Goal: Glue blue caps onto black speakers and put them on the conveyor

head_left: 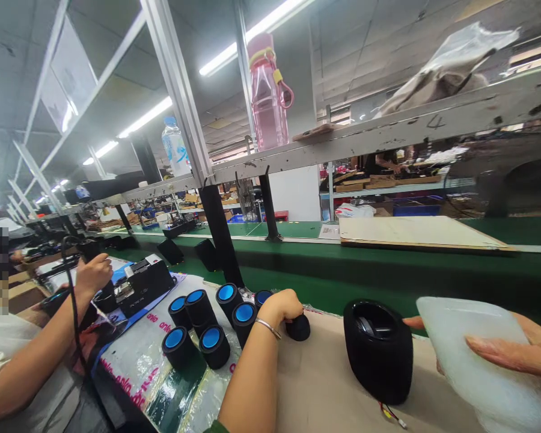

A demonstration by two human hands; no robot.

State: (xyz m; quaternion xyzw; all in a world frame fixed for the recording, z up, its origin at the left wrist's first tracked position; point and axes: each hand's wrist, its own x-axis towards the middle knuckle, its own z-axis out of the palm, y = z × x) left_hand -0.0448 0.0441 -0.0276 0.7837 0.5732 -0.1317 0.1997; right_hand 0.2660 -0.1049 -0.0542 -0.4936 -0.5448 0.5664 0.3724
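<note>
My left hand [283,307], with a metal bangle at its wrist, is closed over a small black rounded piece [299,328] on the tan work surface. Its fingertips are partly hidden. Beside it, to the left, stand several black cylinders [214,347] with blue discs on top. At the right, my right hand [505,352] grips a whitish translucent foam pouch [471,343], thumb across its face. Between my hands a glossy black housing [379,361] with an oval opening sits upright. A thin cable with a white connector [399,422] lies at its base.
A co-worker's hand [92,276] at the left holds a dark corded tool near a black box [146,285]. Behind the work surface runs a green conveyor belt [306,270] with a flat board [424,233]. A pink bottle [269,102] stands on the overhead shelf beside a metal post [175,78].
</note>
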